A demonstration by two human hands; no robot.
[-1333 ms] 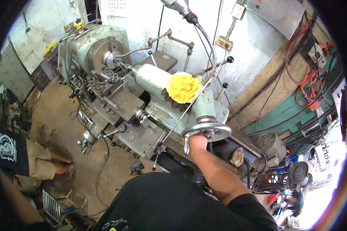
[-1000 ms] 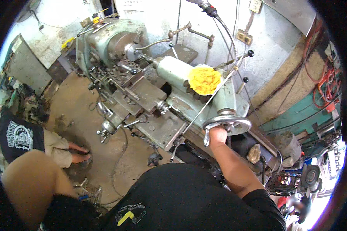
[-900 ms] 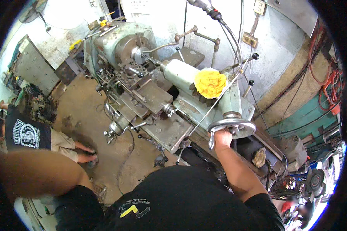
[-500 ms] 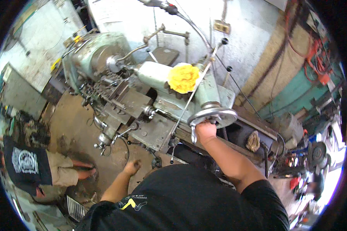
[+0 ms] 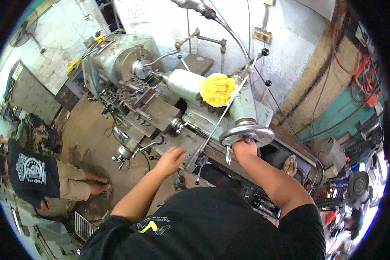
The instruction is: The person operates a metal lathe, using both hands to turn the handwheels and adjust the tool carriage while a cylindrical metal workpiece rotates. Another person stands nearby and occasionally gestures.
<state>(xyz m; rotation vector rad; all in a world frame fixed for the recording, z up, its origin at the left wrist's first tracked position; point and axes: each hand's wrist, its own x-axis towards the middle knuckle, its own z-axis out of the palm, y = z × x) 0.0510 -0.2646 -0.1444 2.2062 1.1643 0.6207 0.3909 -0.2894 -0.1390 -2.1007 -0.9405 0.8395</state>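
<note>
The right hand point(image 5: 243, 148) grips the rim of the metal handwheel point(image 5: 247, 134) at the lathe's point(image 5: 160, 99) tailstock end. The left hand point(image 5: 171, 159), blurred, with fingers loosely open, hovers near the carriage point(image 5: 177, 138), below the yellow rag point(image 5: 216, 89).

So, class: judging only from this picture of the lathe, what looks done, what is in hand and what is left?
Done: a workpiece sits in the chuck, and a yellow rag lies on the tailstock. In hand: the right hand grips the handwheel; the left hand reaches, blurred, toward the carriage. Left: any cutting; no tool contact is visible.
</note>
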